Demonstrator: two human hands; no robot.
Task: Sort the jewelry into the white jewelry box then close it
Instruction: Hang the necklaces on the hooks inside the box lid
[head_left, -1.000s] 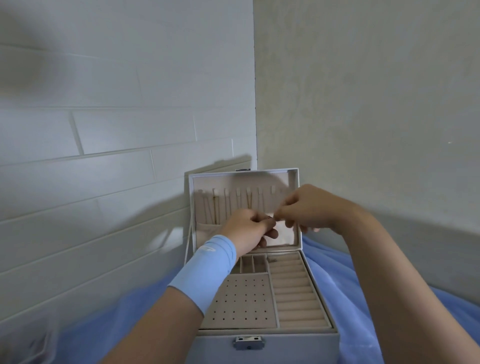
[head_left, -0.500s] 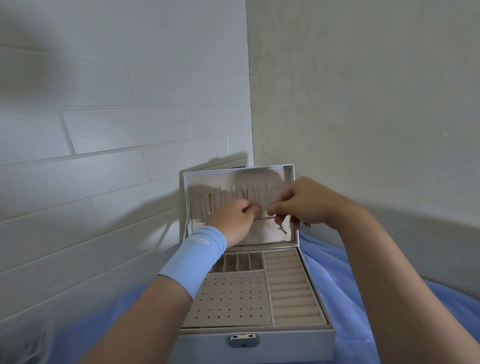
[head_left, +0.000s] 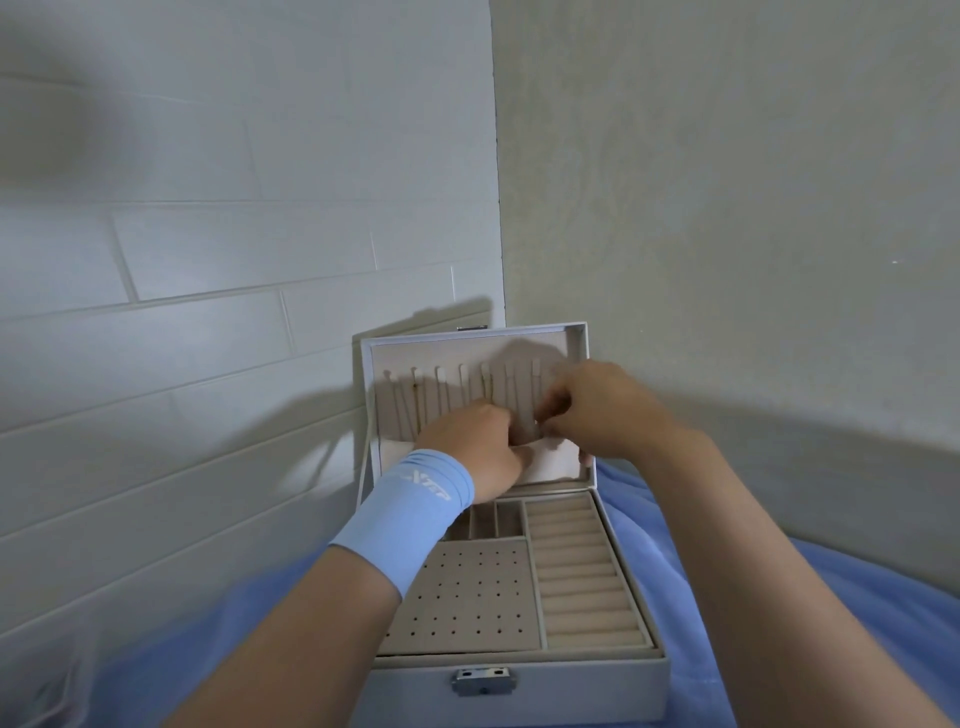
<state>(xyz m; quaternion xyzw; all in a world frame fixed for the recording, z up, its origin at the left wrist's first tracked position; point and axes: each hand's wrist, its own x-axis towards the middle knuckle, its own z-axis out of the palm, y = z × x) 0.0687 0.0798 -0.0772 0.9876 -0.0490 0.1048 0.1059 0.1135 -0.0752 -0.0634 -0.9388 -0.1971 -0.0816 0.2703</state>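
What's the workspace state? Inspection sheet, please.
Surface: blue cloth under the box.
Job's things: white jewelry box open, lid upright; thin chains hang inside the lid.
Clutter: nothing seen.
Grippers: left hand and right hand meet at the lid's pocket, fingers curled; any hold too blurred to tell; blue wristband on left wrist.
Cables: nothing seen.
Surroundings: tiled wall left, plain wall right.
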